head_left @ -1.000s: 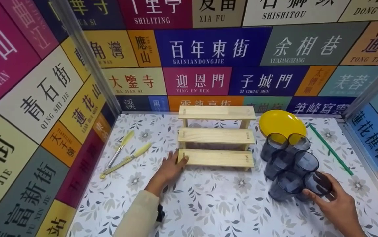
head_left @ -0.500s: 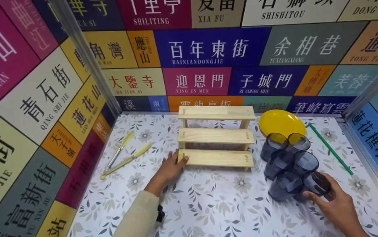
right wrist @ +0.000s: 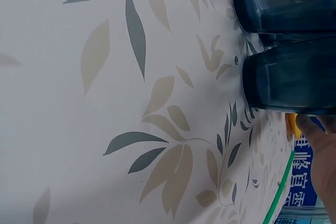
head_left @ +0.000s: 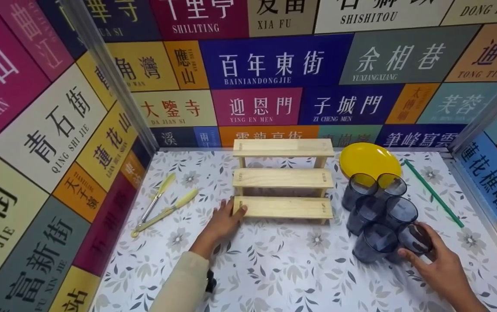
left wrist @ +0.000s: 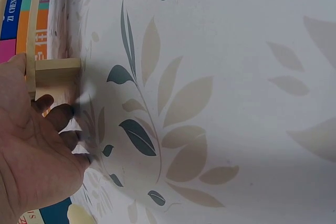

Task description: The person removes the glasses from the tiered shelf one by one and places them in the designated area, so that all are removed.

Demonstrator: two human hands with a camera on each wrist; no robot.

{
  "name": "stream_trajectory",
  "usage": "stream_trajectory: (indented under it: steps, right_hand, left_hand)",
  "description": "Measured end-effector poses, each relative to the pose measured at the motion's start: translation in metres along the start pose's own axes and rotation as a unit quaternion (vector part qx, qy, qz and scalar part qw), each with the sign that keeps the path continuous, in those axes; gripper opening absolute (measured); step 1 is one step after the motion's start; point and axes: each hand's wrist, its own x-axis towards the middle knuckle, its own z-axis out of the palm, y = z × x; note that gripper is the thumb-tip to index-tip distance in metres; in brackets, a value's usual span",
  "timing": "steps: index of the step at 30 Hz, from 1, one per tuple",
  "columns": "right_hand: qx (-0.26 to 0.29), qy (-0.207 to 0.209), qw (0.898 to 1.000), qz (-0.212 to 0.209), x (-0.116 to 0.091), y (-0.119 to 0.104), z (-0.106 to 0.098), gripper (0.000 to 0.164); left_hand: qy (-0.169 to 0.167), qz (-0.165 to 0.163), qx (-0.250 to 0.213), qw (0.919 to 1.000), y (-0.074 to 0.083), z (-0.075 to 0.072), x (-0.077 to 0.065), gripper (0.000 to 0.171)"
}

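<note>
In the head view, my left hand [head_left: 227, 220] holds the left end of the lowest step of a three-step wooden shelf [head_left: 283, 208], thumb on top and fingers beside the end. The left wrist view shows that hand [left wrist: 39, 145] close to a shelf leg [left wrist: 58, 66]. To the right stand several dark, see-through cups [head_left: 375, 242] in a tight group. My right hand [head_left: 443, 264] grips the nearest right cup [head_left: 415, 238] between thumb and fingers. In the right wrist view, the held cup [right wrist: 294, 77] stands upright on the table; that hand is mostly cut off.
Behind the cups lies a yellow plate [head_left: 369, 159]. A green stick [head_left: 434, 193] rests at the right. Yellow-handled tongs [head_left: 162, 208] lie spread at the left. Printed sign panels [head_left: 274, 60] wall in the flower-patterned table [head_left: 283, 268] at the back and sides.
The head view shifts very slightly. Both hands keep their places on the shelf and the cup, and the objects stay where they were.
</note>
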Motion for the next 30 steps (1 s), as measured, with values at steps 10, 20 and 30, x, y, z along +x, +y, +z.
stream_trajectory:
  steps: [10,20,30]
  right_hand:
    - [0.004,0.009,1.0,-0.011,-0.005,-0.002,0.001,0.096]
    - [-0.019,-0.004,1.0,0.011,-0.008,-0.006,-0.003,0.102]
    - [-0.006,-0.001,1.0,-0.023,-0.001,-0.012,0.0,0.111]
  left_hand:
    - [0.003,0.008,0.015,0.9998,0.001,0.001,0.001,0.086]
    - [0.021,0.031,0.011,0.9992,0.0,0.002,0.0,0.085]
    - [0.107,0.068,0.006,0.9919,-0.001,-0.01,0.0,0.076]
